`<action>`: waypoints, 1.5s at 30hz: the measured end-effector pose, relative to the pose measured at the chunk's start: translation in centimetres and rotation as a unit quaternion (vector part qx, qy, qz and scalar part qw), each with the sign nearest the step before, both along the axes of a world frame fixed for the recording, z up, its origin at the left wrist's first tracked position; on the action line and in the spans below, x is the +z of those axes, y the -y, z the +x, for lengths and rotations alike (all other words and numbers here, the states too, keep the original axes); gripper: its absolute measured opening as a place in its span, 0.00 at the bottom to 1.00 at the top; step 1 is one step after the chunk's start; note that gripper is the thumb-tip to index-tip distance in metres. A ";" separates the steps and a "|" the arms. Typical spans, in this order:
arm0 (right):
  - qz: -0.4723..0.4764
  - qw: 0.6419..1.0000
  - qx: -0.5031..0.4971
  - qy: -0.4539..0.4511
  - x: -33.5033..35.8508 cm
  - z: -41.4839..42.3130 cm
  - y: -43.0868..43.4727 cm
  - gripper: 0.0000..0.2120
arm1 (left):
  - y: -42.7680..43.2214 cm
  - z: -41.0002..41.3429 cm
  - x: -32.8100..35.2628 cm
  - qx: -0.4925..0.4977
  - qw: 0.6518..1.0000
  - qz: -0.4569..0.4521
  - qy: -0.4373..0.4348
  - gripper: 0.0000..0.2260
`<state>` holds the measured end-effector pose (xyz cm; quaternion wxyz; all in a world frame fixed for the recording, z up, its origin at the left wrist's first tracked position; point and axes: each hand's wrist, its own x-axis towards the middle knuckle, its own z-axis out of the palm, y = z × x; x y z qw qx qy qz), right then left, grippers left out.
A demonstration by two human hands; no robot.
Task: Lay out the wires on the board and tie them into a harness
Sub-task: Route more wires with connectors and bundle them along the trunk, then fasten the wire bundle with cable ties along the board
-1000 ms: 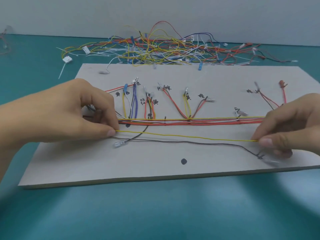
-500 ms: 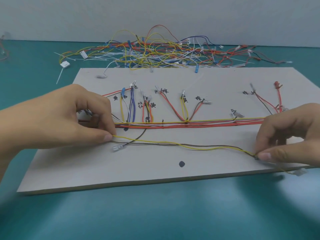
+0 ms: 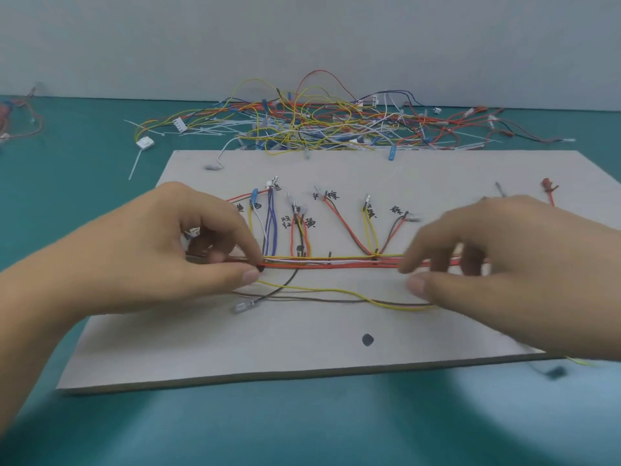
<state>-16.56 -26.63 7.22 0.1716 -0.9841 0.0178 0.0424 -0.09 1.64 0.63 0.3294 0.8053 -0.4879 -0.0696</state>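
Note:
A grey board (image 3: 302, 358) lies on the teal table. Along its middle runs a straight bundle of red, white and yellow wires (image 3: 329, 262), with short branches going up to labelled spots. My left hand (image 3: 151, 260) pinches the bundle's left end and the end of a loose yellow wire (image 3: 319, 290) between thumb and forefinger. Slack, this yellow wire sags across the board beside a loose brown wire (image 3: 322, 300). My right hand (image 3: 514, 274) sits over the bundle's right part, its fingertips and thumb closing around the bundle; what it holds is hidden.
A tangled pile of spare coloured wires and white cable ties (image 3: 319, 126) lies behind the board. A white connector (image 3: 145, 142) sits at the pile's left. A black dot (image 3: 367, 339) marks the board's front. A wire end (image 3: 554, 371) hangs off the front right edge.
My right hand moved left from the board's right edge to the bundle's middle right. The yellow wire went from taut to slack. The left hand stayed in place.

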 end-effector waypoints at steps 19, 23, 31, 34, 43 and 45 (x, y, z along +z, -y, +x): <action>0.089 0.985 0.030 0.144 -6.5 6.1 -5.6 0.06 | 0.8 0.5 -0.8 0.140 0.990 -0.013 -0.010 0.06; 0.111 0.979 0.022 0.170 -6.7 6.0 -6.0 0.07 | 0.7 0.6 -1.0 0.128 0.992 -0.003 -0.003 0.06; 0.141 0.961 -0.124 0.204 -3.5 7.7 -0.7 0.08 | 0.7 0.6 -1.0 0.131 0.991 -0.006 -0.010 0.05; 0.166 0.943 -0.161 0.239 -2.3 7.6 1.6 0.09 | 0.7 0.6 -1.0 0.130 0.991 -0.007 -0.017 0.06; 0.017 0.972 -0.207 0.109 -1.8 12.6 7.9 0.16 | 0.8 0.6 -0.8 0.130 0.991 -0.009 -0.030 0.07; 0.043 0.966 -0.225 0.118 -2.3 13.4 9.0 0.15 | 0.8 0.6 -0.9 0.133 0.990 -0.013 -0.037 0.07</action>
